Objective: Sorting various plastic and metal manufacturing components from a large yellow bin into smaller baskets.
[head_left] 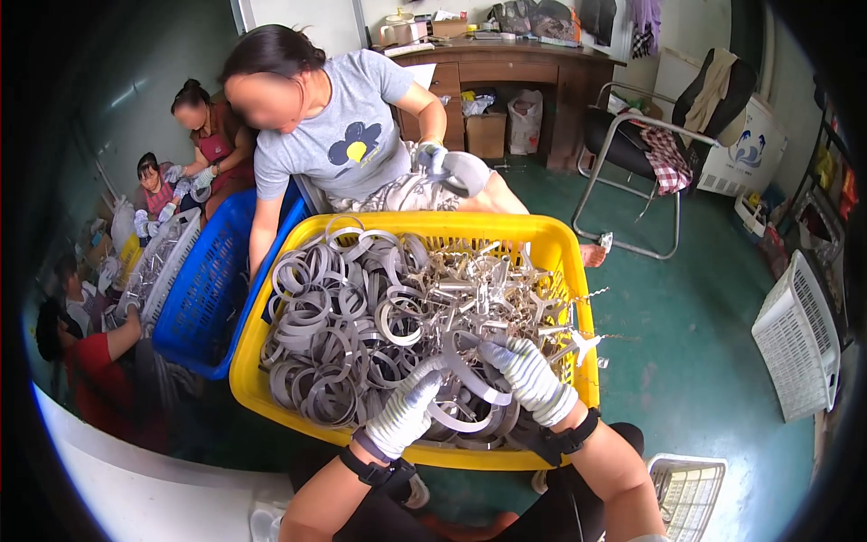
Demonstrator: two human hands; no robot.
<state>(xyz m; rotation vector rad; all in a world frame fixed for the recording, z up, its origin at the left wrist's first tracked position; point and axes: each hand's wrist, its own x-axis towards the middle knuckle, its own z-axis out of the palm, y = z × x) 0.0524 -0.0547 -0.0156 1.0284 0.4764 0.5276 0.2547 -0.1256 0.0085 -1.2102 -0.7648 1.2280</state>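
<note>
Both my hands wear striped white-and-grey work gloves and are over the near side of a yellow plastic basket [585, 312]. My right hand [535, 379] is closed, its thumb and fingers pinching a flat grey metal ring [468, 378]. My left hand [405, 414] is closed too, its fingertips at the edge of a lower metal ring [462, 423]; the exact grip is partly hidden. Loose grey rings [316, 348] fill the left of the basket. A tangle of thin, shiny metal pieces [483, 285], some with twisted ends, lies on the right.
Across from me a seated person [348, 135] in a grey T-shirt holds grey rings [467, 173] in one gloved hand. A blue basket [203, 289] adjoins the yellow one. Other people work at far left. A chair [632, 144], a desk [506, 63] and a white basket [795, 339] stand around.
</note>
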